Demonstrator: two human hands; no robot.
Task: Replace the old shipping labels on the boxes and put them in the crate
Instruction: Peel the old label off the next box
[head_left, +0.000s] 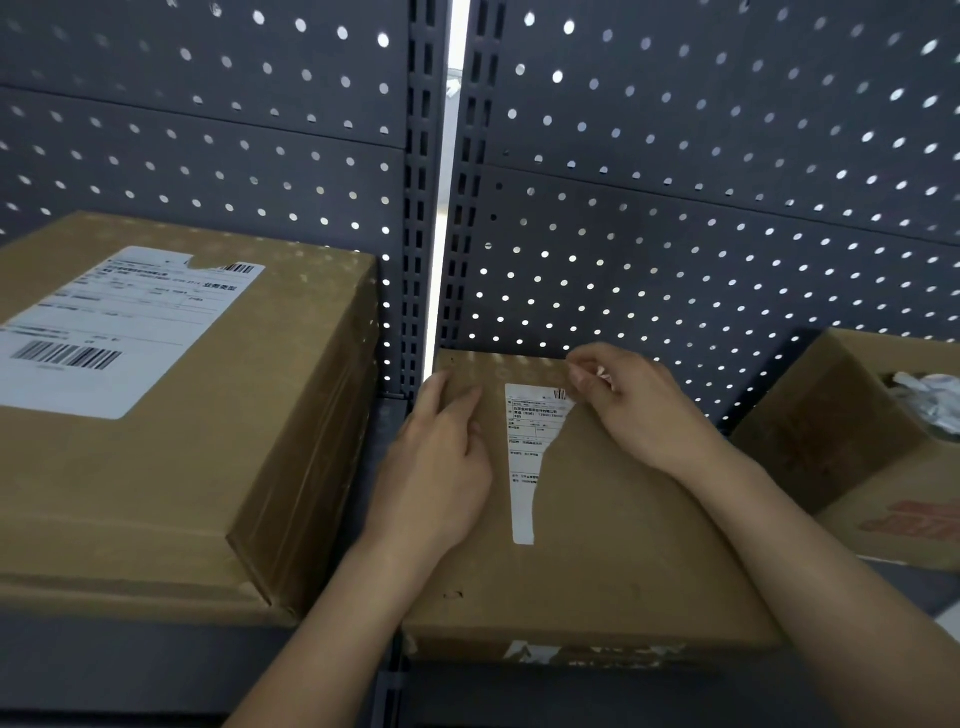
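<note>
A flat brown cardboard box (597, 545) lies on the shelf in front of me. A torn strip of white shipping label (524, 457) remains on its top, ragged along its right edge. My left hand (441, 467) rests flat on the box's left side, fingers beside the label. My right hand (634, 405) is at the box's far edge, thumb and fingers pinched on the label's torn upper right corner. A taller brown box (234, 441) stands to the left with a large white barcode label (114, 327), nicked at its top edge.
A dark perforated back panel (727, 208) rises behind the shelf, split by slotted uprights (415, 234). At the right stands an open cardboard box (857, 457) with red print and crumpled white scraps (930, 405) inside. The dark shelf edge (156, 670) runs along the front.
</note>
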